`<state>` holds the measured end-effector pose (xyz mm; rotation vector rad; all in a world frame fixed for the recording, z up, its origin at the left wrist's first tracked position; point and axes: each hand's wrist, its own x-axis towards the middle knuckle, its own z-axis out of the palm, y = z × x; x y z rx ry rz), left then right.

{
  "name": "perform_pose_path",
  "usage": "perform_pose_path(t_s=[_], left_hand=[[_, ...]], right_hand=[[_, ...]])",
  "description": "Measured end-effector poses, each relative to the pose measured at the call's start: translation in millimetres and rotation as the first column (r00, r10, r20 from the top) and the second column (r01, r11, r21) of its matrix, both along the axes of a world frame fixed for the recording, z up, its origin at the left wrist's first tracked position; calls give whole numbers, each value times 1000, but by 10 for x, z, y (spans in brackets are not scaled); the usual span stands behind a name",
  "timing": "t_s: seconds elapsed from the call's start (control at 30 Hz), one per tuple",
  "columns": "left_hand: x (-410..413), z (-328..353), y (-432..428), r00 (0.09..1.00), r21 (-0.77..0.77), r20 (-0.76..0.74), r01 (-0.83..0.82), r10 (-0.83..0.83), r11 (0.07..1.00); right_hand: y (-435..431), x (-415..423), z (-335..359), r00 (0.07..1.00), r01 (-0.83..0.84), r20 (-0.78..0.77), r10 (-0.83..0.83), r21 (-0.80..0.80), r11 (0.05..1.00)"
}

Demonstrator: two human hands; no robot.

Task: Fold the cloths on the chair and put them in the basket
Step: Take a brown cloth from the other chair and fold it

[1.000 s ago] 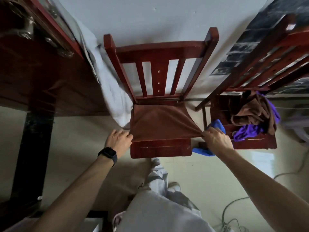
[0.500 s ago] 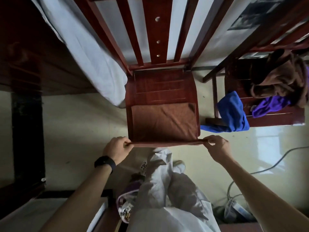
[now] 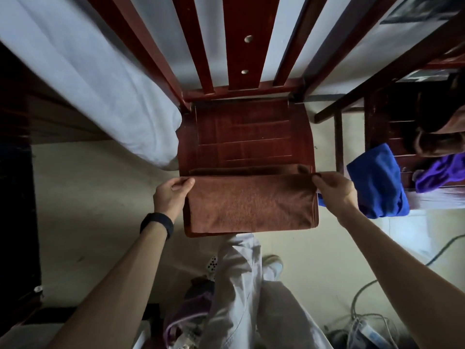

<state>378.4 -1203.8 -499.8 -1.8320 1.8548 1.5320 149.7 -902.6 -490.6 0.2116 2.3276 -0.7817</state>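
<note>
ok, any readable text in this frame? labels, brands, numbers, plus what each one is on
No legible text anywhere in the head view. Candidates checked:
black wristband: no display or logo showing.
brown cloth: no tag or print visible.
what looks like a power strip: any markings too small and dark to read.
dark panel on the wall: blurred, nothing readable.

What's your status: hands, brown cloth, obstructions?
Left hand and right hand pinch upper corners. Brown cloth folded, draped over chair seat's front edge. Blue cloth close beside right wrist.
</note>
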Motion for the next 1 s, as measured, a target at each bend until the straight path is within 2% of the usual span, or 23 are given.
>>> perform_pose_path(t_s=[0.17, 0.6, 0.73, 0.8, 0.87, 0.93, 1.0], left_hand=[[-161, -209, -34, 999, -25, 47, 1, 1, 1000], [-349, -388, -29, 958, -196, 255, 188, -135, 963], [-365, -411, 99, 909, -327, 359, 334, -211, 884], [-365, -426, 177, 909, -367, 360, 345, -210, 864], [-321, -431, 252, 922, -437, 331, 339, -202, 833], [-216, -437, 369, 900, -565, 349, 425, -262, 707], [-103, -431, 548, 851, -634, 355, 524, -388, 568]], right_hand=[[-83, -80, -173, 1000, 6, -20, -5, 48, 999], [-287, -135, -342, 985, -73, -150, 90, 114, 991], [-305, -116, -471, 972, -104, -191, 136, 169, 980], [-302, -111, -519, 968, -99, -208, 142, 203, 974], [-292, -85, -531, 976, -34, -204, 81, 224, 974], [-260, 15, -494, 976, 51, -217, -10, 183, 982], [-200, 217, -438, 928, 32, -372, 22, 139, 990]])
